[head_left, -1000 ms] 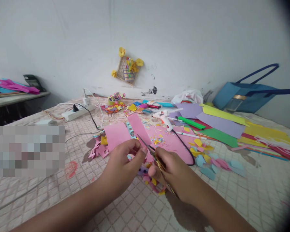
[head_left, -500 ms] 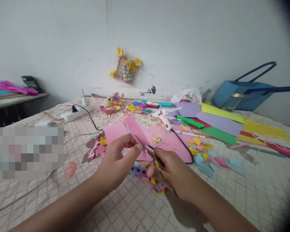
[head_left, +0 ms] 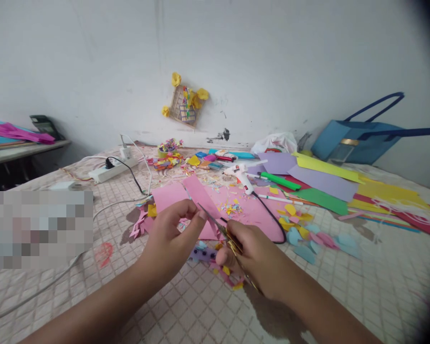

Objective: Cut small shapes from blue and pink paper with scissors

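Gold-handled scissors [head_left: 235,246] are gripped in my right hand [head_left: 258,253], their blades angled up and left. My left hand [head_left: 174,234] has thumb and forefinger pinched together by the blade tips; whatever they hold is too small to make out. Beyond the hands lie a pink paper sheet [head_left: 168,195] and a pink strip [head_left: 199,193] across other pink paper. A purple piece with dark dots [head_left: 203,253] sits beneath and between my hands, among yellow and pink scraps.
A white glue gun [head_left: 242,177] with a black cord lies past my right hand. Coloured sheets [head_left: 322,181] and a blue bag [head_left: 354,143] are at the right. A power strip [head_left: 111,171] with cables stands at the left. Petal-shaped scraps [head_left: 304,251] lie right of the hands.
The whole view has shifted slightly. Both hands keep nearly the same pose, with the left fingertips a little farther left and the scissors still in my right hand.
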The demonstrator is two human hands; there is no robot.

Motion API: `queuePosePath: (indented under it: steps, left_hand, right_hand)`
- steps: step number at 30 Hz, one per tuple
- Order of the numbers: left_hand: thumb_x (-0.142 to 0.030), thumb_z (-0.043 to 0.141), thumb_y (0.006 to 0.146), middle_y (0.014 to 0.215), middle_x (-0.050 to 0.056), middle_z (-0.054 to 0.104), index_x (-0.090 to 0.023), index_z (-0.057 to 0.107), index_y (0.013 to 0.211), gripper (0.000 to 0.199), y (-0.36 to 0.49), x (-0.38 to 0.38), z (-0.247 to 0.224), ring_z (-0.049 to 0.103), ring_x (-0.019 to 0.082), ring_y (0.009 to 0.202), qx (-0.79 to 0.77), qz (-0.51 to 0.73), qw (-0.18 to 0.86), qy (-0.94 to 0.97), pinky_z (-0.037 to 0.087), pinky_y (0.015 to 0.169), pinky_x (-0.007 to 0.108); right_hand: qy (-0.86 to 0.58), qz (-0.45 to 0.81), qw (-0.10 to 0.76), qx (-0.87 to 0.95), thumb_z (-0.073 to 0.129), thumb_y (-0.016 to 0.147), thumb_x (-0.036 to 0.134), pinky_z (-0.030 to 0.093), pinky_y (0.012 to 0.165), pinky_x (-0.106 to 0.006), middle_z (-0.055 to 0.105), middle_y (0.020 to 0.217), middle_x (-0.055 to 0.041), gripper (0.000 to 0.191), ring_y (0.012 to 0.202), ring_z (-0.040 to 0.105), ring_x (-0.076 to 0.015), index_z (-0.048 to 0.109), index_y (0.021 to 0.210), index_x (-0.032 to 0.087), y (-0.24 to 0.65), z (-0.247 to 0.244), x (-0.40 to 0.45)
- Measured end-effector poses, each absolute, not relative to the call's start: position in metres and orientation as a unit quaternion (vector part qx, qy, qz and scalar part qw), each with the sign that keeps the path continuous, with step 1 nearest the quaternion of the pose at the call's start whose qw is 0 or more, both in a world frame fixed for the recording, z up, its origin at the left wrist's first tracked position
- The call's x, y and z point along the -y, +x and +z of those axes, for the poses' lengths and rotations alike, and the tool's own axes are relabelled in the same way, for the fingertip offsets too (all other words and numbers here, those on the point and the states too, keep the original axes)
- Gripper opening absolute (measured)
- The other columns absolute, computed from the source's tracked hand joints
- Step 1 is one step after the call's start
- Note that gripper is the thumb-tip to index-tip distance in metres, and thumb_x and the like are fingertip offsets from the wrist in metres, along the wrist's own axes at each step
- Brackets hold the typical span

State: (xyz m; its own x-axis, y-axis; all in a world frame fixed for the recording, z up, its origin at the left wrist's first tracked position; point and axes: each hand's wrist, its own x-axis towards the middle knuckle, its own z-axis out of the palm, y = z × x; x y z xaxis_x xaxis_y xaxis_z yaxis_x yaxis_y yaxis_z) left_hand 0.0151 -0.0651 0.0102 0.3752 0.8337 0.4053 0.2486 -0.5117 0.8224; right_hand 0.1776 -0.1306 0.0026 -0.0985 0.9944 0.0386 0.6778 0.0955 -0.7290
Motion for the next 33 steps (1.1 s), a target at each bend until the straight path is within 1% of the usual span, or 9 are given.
queuePosePath:
  steps: [5,8,12,15,18,22,25,30,33]
  left_hand:
    - [-0.032,0.049,0.081,0.063,0.000,0.054,-0.018,0.053,0.066,0.021,0.0165,0.0639,0.0077,0.049,0.013,0.061,-0.359,0.435,0.359,0.744,0.040,0.057,0.025]
    - [-0.033,0.050,0.081,0.062,0.000,0.054,-0.018,0.053,0.067,0.022,0.0166,0.0645,0.0061,0.049,0.013,0.060,-0.360,0.436,0.364,0.740,0.040,0.055,0.024]
    - [-0.034,0.052,0.081,0.059,-0.002,0.051,-0.018,0.052,0.065,0.022,0.0169,0.0658,0.0049,0.046,0.011,0.057,-0.363,0.434,0.366,0.738,0.038,0.052,0.022]
    - [-0.033,0.053,0.080,0.059,-0.002,0.051,-0.018,0.052,0.064,0.022,0.0173,0.0656,0.0050,0.046,0.011,0.056,-0.363,0.435,0.373,0.735,0.038,0.052,0.022]
    - [-0.034,0.053,0.080,0.061,-0.001,0.055,-0.018,0.055,0.067,0.021,0.0176,0.0651,0.0046,0.049,0.012,0.058,-0.362,0.436,0.384,0.729,0.040,0.054,0.023]
    - [-0.035,0.054,0.079,0.067,0.002,0.061,-0.017,0.060,0.073,0.020,0.0178,0.0663,0.0039,0.055,0.015,0.065,-0.360,0.430,0.401,0.724,0.044,0.059,0.026]
    - [-0.035,0.056,0.077,0.067,0.003,0.062,-0.016,0.060,0.072,0.020,0.0183,0.0677,0.0049,0.056,0.015,0.065,-0.361,0.437,0.406,0.716,0.044,0.058,0.026]
    - [-0.034,0.057,0.075,0.063,0.001,0.060,-0.015,0.059,0.068,0.020,0.0205,0.0685,0.0066,0.053,0.014,0.062,-0.370,0.442,0.437,0.691,0.042,0.054,0.025]
    - [-0.034,0.060,0.073,0.059,-0.001,0.056,-0.015,0.056,0.065,0.020,0.0226,0.0696,0.0069,0.051,0.012,0.059,-0.368,0.446,0.466,0.669,0.040,0.052,0.024]
  right_hand:
    - [-0.585,0.337,0.295,0.676,0.050,0.085,0.027,0.031,0.042,-0.021,0.059,0.066,0.0002,0.013,0.048,0.052,-0.0095,0.044,0.076,0.019,0.1772,-0.0033,0.1296]
    - [-0.593,0.329,0.301,0.671,0.049,0.085,0.026,0.032,0.042,-0.021,0.058,0.065,0.0010,0.013,0.046,0.050,-0.0089,0.043,0.076,0.020,0.1774,-0.0046,0.1299]
    - [-0.595,0.318,0.309,0.671,0.051,0.084,0.027,0.035,0.045,-0.022,0.059,0.068,-0.0001,0.016,0.050,0.052,-0.0099,0.041,0.073,0.020,0.1770,-0.0034,0.1305]
    - [-0.583,0.342,0.314,0.667,0.047,0.085,0.026,0.034,0.041,-0.021,0.057,0.066,0.0012,0.015,0.045,0.050,-0.0090,0.040,0.074,0.021,0.1766,-0.0046,0.1308]
    - [-0.580,0.350,0.316,0.664,0.045,0.088,0.028,0.032,0.038,-0.020,0.055,0.064,0.0021,0.016,0.043,0.050,-0.0085,0.040,0.075,0.020,0.1764,-0.0065,0.1309]
    - [-0.576,0.346,0.323,0.666,0.051,0.086,0.037,0.034,0.042,-0.021,0.054,0.059,0.0030,0.023,0.047,0.053,-0.0100,0.041,0.075,0.020,0.1761,-0.0054,0.1310]
    - [-0.575,0.341,0.323,0.669,0.050,0.086,0.041,0.035,0.043,-0.021,0.055,0.059,0.0025,0.026,0.048,0.053,-0.0103,0.041,0.074,0.020,0.1755,-0.0032,0.1310]
    - [-0.577,0.348,0.318,0.667,0.049,0.086,0.042,0.032,0.039,-0.021,0.055,0.061,0.0023,0.026,0.043,0.050,-0.0091,0.042,0.075,0.020,0.1744,-0.0029,0.1308]
    - [-0.579,0.332,0.331,0.667,0.053,0.084,0.042,0.034,0.042,-0.021,0.053,0.058,0.0029,0.027,0.046,0.050,-0.0102,0.042,0.073,0.020,0.1739,-0.0046,0.1308]
